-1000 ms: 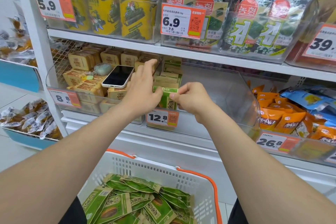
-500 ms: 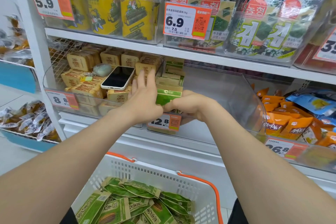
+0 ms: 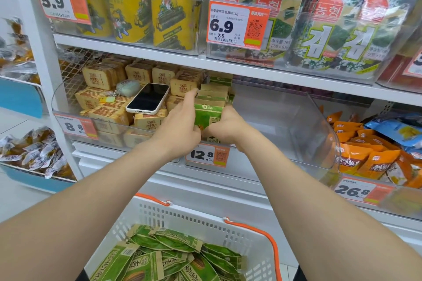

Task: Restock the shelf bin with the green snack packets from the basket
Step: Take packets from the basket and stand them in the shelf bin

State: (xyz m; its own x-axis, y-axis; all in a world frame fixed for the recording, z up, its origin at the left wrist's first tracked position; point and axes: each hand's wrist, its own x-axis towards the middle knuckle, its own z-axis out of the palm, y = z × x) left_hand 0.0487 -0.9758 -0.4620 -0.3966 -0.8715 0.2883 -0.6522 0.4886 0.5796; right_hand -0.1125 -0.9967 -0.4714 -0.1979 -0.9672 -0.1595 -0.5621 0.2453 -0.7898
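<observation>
Nearest, below both forearms: a white basket (image 3: 258, 232) with orange handles, heaped with green snack packets (image 3: 159, 255). Further out, brought together at the front left corner of the clear shelf bin (image 3: 296, 125): left hand (image 3: 180, 126) and right hand (image 3: 228, 126), each curled round a lower corner of the front packet (image 3: 208, 113), with the left index finger stretched up along its side. Held upright between them, just ahead of the row of green packets (image 3: 215, 90) standing behind.

Likely trouble, judged from here:
- **Tipping:** risk of the front packet falling forward over the low bin lip, towards the basket or the floor, if released before leaning back on the row.
- **Crushing:** risk of creasing the soft pouch, or of shoving the row askew into the open stretch of bin right of the right hand, if squeezed or pushed too hard.
- **The phone:** risk of nudging the phone (image 3: 148, 98), lying just left of the left hand on the tan packets (image 3: 107, 112) and probably apt to slide, if the left fingers or wrist swing outward.

Counted, near to far:
- one basket
- well over ten green packets in it, overlapping too much for an exact figure
- two hands
- one packet in hand
- one price tag (image 3: 207, 155) just under the hands
- three or four more packet tops behind the front one, no firmer than that
- one bin being filled
- one phone
</observation>
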